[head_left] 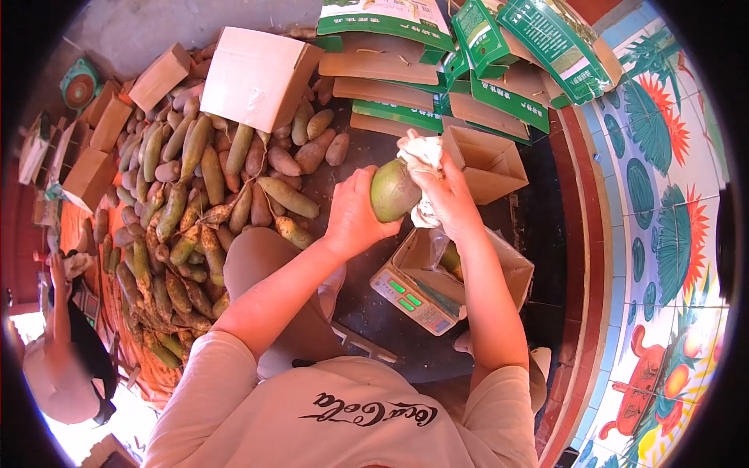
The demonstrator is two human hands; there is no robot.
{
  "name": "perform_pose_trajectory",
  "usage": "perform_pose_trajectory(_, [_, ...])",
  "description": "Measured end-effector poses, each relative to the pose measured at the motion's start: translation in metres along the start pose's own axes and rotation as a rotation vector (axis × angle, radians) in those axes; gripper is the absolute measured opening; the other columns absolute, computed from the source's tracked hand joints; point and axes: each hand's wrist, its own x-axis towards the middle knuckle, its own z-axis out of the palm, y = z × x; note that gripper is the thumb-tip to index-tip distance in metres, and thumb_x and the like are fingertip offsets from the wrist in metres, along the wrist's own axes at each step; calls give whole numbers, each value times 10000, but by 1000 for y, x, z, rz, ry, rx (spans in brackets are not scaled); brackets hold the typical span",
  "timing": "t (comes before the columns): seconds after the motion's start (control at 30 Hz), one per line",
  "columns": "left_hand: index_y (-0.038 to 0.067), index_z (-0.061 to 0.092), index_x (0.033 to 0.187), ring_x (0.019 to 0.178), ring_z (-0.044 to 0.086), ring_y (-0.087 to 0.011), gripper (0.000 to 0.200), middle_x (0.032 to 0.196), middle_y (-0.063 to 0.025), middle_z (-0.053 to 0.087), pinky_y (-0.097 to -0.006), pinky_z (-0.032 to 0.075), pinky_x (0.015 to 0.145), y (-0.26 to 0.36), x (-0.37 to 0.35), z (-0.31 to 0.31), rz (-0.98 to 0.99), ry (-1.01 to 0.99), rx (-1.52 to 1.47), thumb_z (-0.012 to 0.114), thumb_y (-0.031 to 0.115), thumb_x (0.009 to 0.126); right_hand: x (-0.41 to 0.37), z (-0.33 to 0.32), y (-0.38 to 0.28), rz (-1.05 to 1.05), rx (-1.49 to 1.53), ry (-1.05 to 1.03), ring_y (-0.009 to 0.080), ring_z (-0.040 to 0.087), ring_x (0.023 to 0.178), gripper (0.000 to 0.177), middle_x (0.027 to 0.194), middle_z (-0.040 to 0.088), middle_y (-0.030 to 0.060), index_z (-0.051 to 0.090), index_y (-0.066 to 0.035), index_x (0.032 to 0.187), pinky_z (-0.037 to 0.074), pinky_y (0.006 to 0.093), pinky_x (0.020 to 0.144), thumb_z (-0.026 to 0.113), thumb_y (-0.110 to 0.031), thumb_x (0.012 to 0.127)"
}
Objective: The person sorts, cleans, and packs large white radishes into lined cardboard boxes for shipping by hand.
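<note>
My left hand (353, 212) is wrapped round a green radish (392, 192), its rounded end pointing up and to the right. A crumpled white cloth (422, 154) is gripped in my right hand (454, 204) and pressed against the radish's right side. Below my hands, a digital scale (413, 303) with lit green figures bears an open cardboard box (505, 265). Inside that box lie clear plastic and at least one green radish (451, 259), partly hidden by my right forearm.
A large heap of green radishes (183, 210) covers the floor to the left, with a closed carton (257, 78) on top. Green printed boxes (398, 74) are stacked ahead. An open brown box (488, 164) stands beyond my right hand. At far left is another person (62, 366).
</note>
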Motion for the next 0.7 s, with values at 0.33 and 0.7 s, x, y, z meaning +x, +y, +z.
perform_pose_trajectory(0.33, [22,458,1074,903,518,-333,688,954,-143,529,-405,391,815,3,-1,1,105,-50,-38,768,230,497,9,-1,-4,-27,-406,-30,208,596,910,388,977,615,127,534,-34,1100,451,315,830,653,-124,741])
perform_pose_trajectory(0.7, [17,450,1113,922,502,-321,696,980,-149,520,-409,374,825,0,6,-6,164,172,100,759,201,517,8,-19,30,71,80,497,154,596,732,266,871,591,72,567,-13,976,493,273,634,551,48,717])
